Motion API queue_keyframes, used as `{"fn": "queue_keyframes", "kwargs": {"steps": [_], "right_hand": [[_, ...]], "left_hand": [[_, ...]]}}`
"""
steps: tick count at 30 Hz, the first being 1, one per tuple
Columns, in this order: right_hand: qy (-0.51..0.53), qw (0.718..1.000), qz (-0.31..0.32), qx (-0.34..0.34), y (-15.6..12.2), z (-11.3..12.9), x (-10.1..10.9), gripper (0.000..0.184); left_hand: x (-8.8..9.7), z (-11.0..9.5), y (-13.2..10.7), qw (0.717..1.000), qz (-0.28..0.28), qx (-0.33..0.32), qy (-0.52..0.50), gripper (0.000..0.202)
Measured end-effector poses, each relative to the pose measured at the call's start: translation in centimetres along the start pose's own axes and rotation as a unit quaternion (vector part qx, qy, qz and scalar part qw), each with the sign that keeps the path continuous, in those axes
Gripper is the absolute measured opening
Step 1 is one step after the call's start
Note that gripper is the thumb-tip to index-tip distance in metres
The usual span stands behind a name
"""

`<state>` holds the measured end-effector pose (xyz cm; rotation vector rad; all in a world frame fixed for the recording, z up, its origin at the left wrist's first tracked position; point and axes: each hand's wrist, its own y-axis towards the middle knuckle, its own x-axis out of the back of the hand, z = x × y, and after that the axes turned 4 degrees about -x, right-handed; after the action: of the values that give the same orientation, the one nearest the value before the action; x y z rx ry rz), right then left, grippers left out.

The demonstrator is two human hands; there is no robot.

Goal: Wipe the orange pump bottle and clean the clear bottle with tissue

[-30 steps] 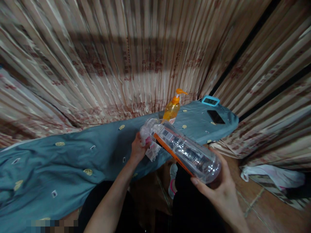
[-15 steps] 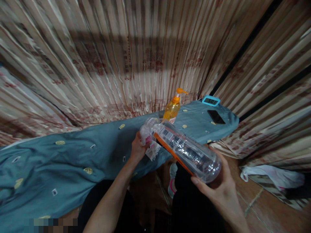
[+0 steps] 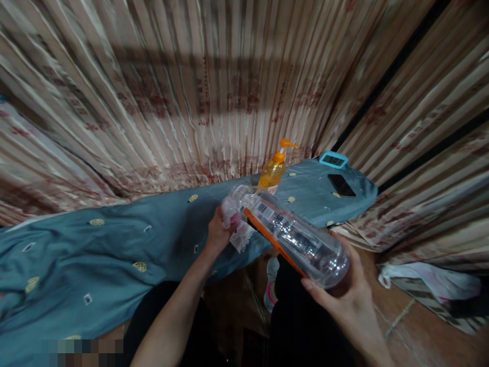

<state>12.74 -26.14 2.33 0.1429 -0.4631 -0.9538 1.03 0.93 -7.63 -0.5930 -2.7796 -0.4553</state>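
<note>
A large clear plastic bottle [image 3: 294,237] with an orange label strip lies tilted between my hands, its base toward me. My right hand [image 3: 346,300] cups the base from below. My left hand [image 3: 217,234] is closed around a small clear pink-tinted bottle [image 3: 230,210] at the large bottle's neck end, with a piece of white lace cloth [image 3: 242,236] hanging under it. An orange pump bottle [image 3: 272,171] stands just behind on the blue cloth-covered table [image 3: 114,244].
A blue digital timer [image 3: 333,160] and a black phone [image 3: 341,185] lie at the table's far right end. Striped curtains [image 3: 214,86] hang behind and to the right. A white bag [image 3: 431,280] lies on the tiled floor at right. My shoe [image 3: 271,280] shows below.
Nothing has visibly moved apart from a slight shift of the camera view; both hands keep their hold.
</note>
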Motion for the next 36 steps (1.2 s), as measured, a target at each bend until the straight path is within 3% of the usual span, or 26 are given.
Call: {"fn": "queue_keyframes", "kwargs": {"steps": [7,17,36], "right_hand": [[0.010,0.999,-0.007,-0.034,-0.15,-0.18,0.01,0.091],[-0.034,0.999,-0.015,0.002,-0.03,0.06,0.05,0.088],[-0.042,0.999,-0.023,-0.011,-0.06,0.14,0.01,0.089]], "left_hand": [[0.05,0.16,0.03,1.000,0.005,0.005,0.003,0.050],[-0.13,0.56,-0.02,1.000,0.000,-0.002,-0.001,0.050],[0.06,-0.03,-0.08,1.000,0.010,0.015,0.012,0.049]]}}
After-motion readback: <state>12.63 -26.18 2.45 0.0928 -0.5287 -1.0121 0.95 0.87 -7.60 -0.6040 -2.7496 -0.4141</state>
